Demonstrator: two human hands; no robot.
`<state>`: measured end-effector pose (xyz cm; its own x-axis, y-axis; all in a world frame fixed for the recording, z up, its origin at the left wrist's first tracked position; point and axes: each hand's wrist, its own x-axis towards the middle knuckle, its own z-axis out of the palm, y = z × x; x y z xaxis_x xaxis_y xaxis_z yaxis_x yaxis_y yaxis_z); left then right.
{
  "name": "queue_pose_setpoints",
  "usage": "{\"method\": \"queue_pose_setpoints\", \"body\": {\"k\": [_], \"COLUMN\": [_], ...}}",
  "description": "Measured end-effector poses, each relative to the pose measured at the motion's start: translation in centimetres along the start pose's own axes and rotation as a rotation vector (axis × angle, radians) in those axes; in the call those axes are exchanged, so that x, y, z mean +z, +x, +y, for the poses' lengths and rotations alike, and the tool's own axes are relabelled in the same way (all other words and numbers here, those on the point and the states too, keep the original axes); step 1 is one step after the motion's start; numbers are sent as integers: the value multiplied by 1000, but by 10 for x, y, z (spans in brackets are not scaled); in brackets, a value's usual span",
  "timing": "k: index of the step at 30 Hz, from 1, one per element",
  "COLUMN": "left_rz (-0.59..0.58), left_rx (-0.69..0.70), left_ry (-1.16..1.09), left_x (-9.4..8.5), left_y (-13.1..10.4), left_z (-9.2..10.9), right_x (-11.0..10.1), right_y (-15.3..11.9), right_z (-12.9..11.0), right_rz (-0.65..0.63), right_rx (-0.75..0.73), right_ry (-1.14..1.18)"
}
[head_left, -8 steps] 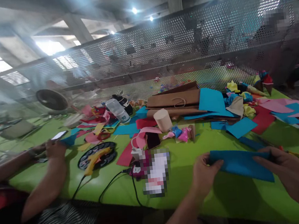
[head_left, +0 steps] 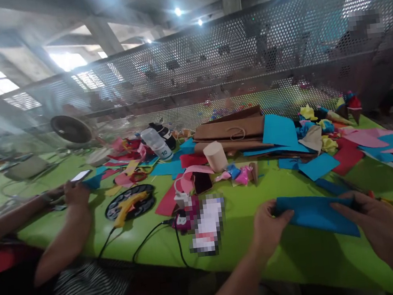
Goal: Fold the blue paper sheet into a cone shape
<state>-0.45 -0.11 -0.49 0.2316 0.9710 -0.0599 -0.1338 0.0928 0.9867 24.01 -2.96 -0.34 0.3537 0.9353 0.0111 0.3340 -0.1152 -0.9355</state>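
Observation:
A folded blue felt sheet (head_left: 316, 215) is held just above the green table (head_left: 301, 258) at the lower right. My left hand (head_left: 268, 228) pinches its left end with thumb on top. My right hand (head_left: 375, 219) grips its right end. The sheet lies nearly flat, tilted slightly down to the right.
A person in a striped shirt sits at the left, hands (head_left: 76, 193) on blue paper beside a phone (head_left: 81, 175). A yellow glue gun (head_left: 129, 205) rests on a dark plate. Cables, a beige roll (head_left: 215, 156), a bottle (head_left: 157, 144), brown bags (head_left: 232, 129) and coloured felt scraps cover the far side. A perforated metal screen (head_left: 244, 66) stands behind.
The view has shifted slightly; both my hands keep the same hold on the blue sheet. The other person's hands stay on the blue paper.

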Motion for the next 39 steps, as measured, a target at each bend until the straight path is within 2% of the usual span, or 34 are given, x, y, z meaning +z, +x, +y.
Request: {"method": "queue_pose_setpoints", "body": {"k": [2, 6, 11, 15, 18, 22, 25, 26, 28, 31, 34, 39], "left_rz": [25, 70, -37, -80, -58, -161, -160, -208, -385, -598, -667, -710], "left_rx": [11, -19, -26, 135, 396, 823, 914, 912, 876, 737, 610, 511], "left_ry": [138, 604, 1105, 1445, 1574, 1605, 1617, 1617, 1591, 1496, 1381, 1265], "left_x": [-4, -12, -12, -11, -14, -20, -24, -26, -29, -33, -36, -40], "left_y": [-2, -10, -19, -23, -26, -23, -18, -16, -13, -11, -14, -25], "left_z": [-1, -4, -4, -6, -16, -27, -27, -26, -26, -28, -28, -18], "right_x": [3, 16, 33, 35, 34, 34, 34, 34, 33, 33, 34, 33], "right_y": [0, -3, -5, -5, -6, -8, -8, -7, -7, -7, -8, -8], "right_z": [5, 20, 41, 48, 51, 52, 50, 49, 47, 46, 47, 45], "right_rz": [-35, -65, -95, -149, -169, -159, -163, -166, -171, -165, -167, -158], "right_rx": [13, -147, -289, -368, -380, -378, -352, -346, -348, -357, -358, -356], "right_ry": [-55, -291, -502, -555, -584, -645, -667, -663, -641, -620, -630, -663]}}
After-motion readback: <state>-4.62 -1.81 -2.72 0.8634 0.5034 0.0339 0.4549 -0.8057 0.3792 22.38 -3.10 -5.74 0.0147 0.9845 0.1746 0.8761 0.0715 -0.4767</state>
